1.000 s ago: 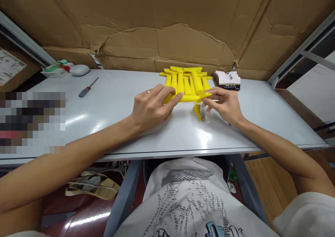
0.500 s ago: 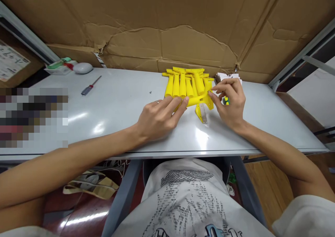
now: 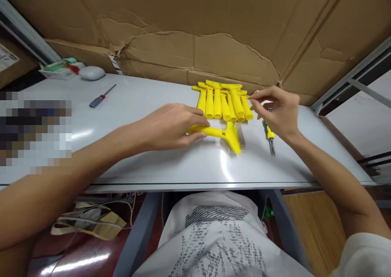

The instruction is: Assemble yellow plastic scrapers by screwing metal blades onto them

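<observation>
My left hand (image 3: 177,126) is closed round the handle end of a yellow plastic scraper (image 3: 214,131), holding it low over the table. Its wide head points right, and a thin metallic strip (image 3: 242,136) shows beside the head. Up and to the right, my right hand (image 3: 275,108) has thumb and fingers pinched together; whatever may be between the tips is too small to make out. Several more yellow scrapers (image 3: 217,102) lie side by side behind, close to those fingertips. Under my right hand rests a screwdriver (image 3: 270,133) with a yellow and dark green handle.
Another screwdriver (image 3: 99,100), with a grey and red handle, lies on the white table (image 3: 146,93) to the left. A white mouse-shaped object (image 3: 92,73) and a small tray (image 3: 55,74) stand in the back left corner. Cardboard (image 3: 159,53) walls off the back.
The scraper in my left hand has come lower and nearer, its head turned down from the pile. My right hand has left that head and shifted right, uncovering the green-yellow screwdriver.
</observation>
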The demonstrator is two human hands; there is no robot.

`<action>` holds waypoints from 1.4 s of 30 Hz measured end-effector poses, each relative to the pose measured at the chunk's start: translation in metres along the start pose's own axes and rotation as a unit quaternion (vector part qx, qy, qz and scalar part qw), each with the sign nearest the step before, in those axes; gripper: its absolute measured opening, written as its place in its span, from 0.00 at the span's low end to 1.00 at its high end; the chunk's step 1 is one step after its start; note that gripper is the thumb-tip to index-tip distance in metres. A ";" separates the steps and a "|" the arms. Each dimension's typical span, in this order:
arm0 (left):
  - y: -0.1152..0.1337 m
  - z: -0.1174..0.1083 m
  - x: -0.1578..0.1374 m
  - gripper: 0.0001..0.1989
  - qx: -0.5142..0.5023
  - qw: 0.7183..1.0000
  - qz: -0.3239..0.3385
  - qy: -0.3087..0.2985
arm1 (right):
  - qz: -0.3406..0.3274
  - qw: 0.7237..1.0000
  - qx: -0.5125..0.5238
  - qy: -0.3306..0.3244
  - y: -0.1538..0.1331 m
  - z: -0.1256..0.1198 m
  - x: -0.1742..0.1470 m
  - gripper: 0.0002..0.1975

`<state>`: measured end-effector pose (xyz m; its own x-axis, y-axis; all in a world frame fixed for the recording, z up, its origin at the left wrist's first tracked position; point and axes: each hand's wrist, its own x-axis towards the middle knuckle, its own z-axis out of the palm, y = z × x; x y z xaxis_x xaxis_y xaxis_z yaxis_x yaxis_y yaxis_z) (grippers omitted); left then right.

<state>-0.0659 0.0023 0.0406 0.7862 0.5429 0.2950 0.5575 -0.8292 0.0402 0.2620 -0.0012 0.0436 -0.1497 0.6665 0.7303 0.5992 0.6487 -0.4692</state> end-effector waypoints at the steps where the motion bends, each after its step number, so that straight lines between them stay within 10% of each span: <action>1: 0.001 -0.001 0.001 0.11 0.004 0.999 -0.024 -0.046 | -0.001 0.998 0.002 -0.056 -0.003 0.010 0.015 0.05; 7: 0.027 0.008 0.009 0.08 0.056 0.981 -0.091 -0.162 | -0.077 0.905 -0.113 -0.403 -0.034 0.117 0.102 0.10; 16: -0.018 -0.018 -0.011 0.04 0.050 0.969 -0.087 -0.224 | -0.085 0.858 -0.128 -0.491 -0.023 0.196 0.113 0.10; 24: -0.079 -0.031 -0.011 0.11 -0.130 0.956 -0.070 -0.254 | -0.057 0.926 -0.184 -0.325 -0.045 0.098 0.077 0.11; 29: -0.120 -0.024 -0.006 0.29 -0.061 0.979 -0.186 -0.056 | 0.090 0.842 -0.354 -0.398 -0.043 0.021 0.010 0.24; 32: -0.126 -0.004 0.003 0.33 -0.073 0.971 -0.223 -0.048 | 0.114 0.820 -0.355 -0.433 -0.029 0.012 -0.018 0.28; 42: -0.099 0.014 0.011 0.27 -0.003 0.972 -0.228 -0.052 | 0.109 0.905 -0.227 -0.342 0.006 0.004 -0.019 0.20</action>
<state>-0.1086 0.0922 0.0267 0.4807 0.8646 0.1464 0.8530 -0.4998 0.1505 0.2648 -0.0089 0.0247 -0.3477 0.9330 0.0934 0.9115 0.3597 -0.1996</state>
